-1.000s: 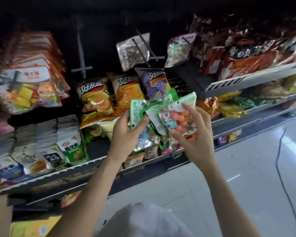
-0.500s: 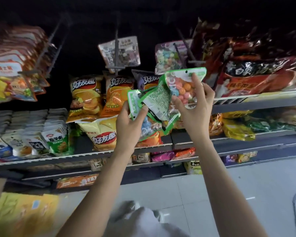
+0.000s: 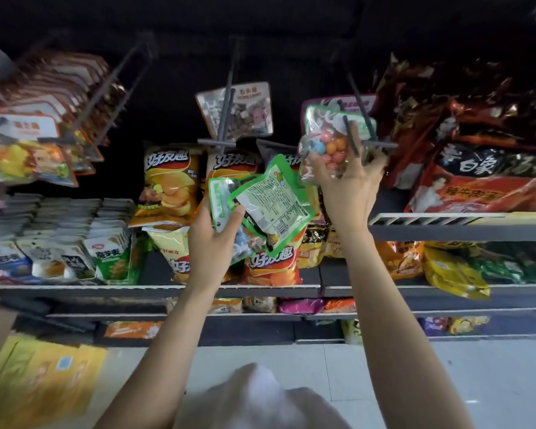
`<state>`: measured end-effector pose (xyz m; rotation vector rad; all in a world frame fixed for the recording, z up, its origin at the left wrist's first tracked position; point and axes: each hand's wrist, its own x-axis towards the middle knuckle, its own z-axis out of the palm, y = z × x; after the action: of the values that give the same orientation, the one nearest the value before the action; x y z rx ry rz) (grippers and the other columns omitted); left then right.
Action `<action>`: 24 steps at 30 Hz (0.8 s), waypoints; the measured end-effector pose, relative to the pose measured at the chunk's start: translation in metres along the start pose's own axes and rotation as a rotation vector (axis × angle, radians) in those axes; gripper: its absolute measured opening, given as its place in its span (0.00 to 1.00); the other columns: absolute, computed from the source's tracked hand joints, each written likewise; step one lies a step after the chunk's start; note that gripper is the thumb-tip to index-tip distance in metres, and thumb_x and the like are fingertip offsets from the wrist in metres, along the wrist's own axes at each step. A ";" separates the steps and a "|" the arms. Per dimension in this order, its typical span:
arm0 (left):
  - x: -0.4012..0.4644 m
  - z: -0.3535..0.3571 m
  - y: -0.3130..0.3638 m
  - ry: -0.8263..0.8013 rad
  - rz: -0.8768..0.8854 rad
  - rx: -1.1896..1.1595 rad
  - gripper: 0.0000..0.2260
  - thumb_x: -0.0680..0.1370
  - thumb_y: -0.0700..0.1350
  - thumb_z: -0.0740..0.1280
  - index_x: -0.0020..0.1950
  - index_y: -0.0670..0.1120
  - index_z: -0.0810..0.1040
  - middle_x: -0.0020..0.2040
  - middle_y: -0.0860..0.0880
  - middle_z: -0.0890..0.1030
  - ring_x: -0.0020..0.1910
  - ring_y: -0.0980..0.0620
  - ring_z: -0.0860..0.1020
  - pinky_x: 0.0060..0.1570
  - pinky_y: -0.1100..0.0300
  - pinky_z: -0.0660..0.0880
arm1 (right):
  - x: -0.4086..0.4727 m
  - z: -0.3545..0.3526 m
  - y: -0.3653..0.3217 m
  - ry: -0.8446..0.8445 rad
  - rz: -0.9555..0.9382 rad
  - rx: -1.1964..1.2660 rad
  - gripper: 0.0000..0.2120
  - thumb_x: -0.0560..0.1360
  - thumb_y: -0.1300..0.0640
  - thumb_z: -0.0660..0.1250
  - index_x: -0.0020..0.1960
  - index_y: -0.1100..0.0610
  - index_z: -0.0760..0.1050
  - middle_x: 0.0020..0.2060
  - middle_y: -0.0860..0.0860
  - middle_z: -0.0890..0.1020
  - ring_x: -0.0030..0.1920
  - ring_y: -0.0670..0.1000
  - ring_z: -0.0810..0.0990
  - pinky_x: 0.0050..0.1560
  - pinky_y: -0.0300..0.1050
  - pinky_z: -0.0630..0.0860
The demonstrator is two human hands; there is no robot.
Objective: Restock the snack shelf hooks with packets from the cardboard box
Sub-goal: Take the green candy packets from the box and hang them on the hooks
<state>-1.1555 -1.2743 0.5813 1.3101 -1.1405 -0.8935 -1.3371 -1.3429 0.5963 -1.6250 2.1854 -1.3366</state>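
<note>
Dark shelving (image 3: 167, 291) filled the view, its grey ledges running left to right above a pale tiled floor (image 3: 492, 382) that lay open on the right. Large red and brown noodle bags (image 3: 477, 168) crowded the upper right ledge, whose white front rail ended just beside the right wrist. Yellow and orange crisp bags (image 3: 167, 184) stood along the middle ledge behind both forearms. Rows of orange-topped packets (image 3: 44, 119) hung on the far-left hooks, and between them and the centre the black back panel was bare. A grey metal double-prong hook (image 3: 226, 119) in the centre carried one clear packet of dark sweets (image 3: 245, 109).

To its right, another grey metal double-prong hook (image 3: 358, 125) jutted forward and down, its crossbar near the fingertips of the right hand (image 3: 350, 187). That hand pinched a green-edged clear packet of coloured ball sweets (image 3: 328, 144) from below, fingers spread behind it; the packet stood upright, long axis vertical, its top against the prongs in front of a pink-topped packet (image 3: 353, 102) already hanging there. Whether the prongs had passed through its hole could not be told.

Lower and left, the left hand (image 3: 212, 246) gripped a fan of green-edged foil packets (image 3: 270, 205), thumb across their lower corner, the front one tilted with its printed back facing the camera and its long axis running up-left to down-right.
</note>
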 end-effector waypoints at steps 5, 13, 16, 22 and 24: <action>0.004 -0.011 -0.008 0.040 -0.044 -0.013 0.08 0.78 0.45 0.67 0.56 0.52 0.75 0.49 0.56 0.81 0.50 0.57 0.80 0.49 0.61 0.77 | -0.009 0.010 -0.004 -0.158 -0.022 0.133 0.33 0.77 0.45 0.66 0.76 0.56 0.59 0.74 0.66 0.53 0.72 0.68 0.55 0.69 0.59 0.61; -0.001 0.002 -0.003 -0.077 -0.061 -0.090 0.06 0.76 0.45 0.69 0.50 0.55 0.77 0.46 0.58 0.83 0.50 0.59 0.81 0.51 0.61 0.77 | -0.087 -0.030 0.006 -0.395 0.027 0.377 0.27 0.72 0.40 0.69 0.67 0.43 0.64 0.61 0.46 0.77 0.61 0.46 0.75 0.57 0.47 0.76; -0.005 0.003 -0.003 -0.137 -0.018 -0.076 0.07 0.75 0.44 0.69 0.49 0.56 0.77 0.43 0.60 0.83 0.46 0.61 0.81 0.48 0.65 0.77 | -0.088 -0.046 0.013 -0.369 0.080 0.342 0.26 0.69 0.45 0.74 0.61 0.42 0.64 0.50 0.46 0.81 0.51 0.45 0.80 0.49 0.49 0.79; -0.008 0.008 -0.009 -0.152 -0.016 -0.039 0.05 0.74 0.47 0.70 0.48 0.55 0.76 0.46 0.54 0.83 0.48 0.54 0.82 0.52 0.53 0.78 | -0.091 -0.070 0.013 -0.409 0.097 0.429 0.27 0.69 0.52 0.75 0.65 0.52 0.69 0.46 0.43 0.83 0.48 0.41 0.82 0.46 0.41 0.81; -0.007 0.010 -0.011 -0.141 -0.064 -0.063 0.05 0.75 0.48 0.70 0.49 0.54 0.77 0.47 0.54 0.83 0.49 0.55 0.81 0.52 0.55 0.78 | -0.095 -0.078 0.013 -0.400 0.115 0.562 0.24 0.72 0.55 0.73 0.66 0.51 0.70 0.47 0.46 0.84 0.50 0.45 0.82 0.48 0.44 0.81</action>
<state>-1.1652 -1.2712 0.5684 1.2537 -1.1746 -1.0739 -1.3485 -1.2199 0.5972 -1.3731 1.4776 -1.2953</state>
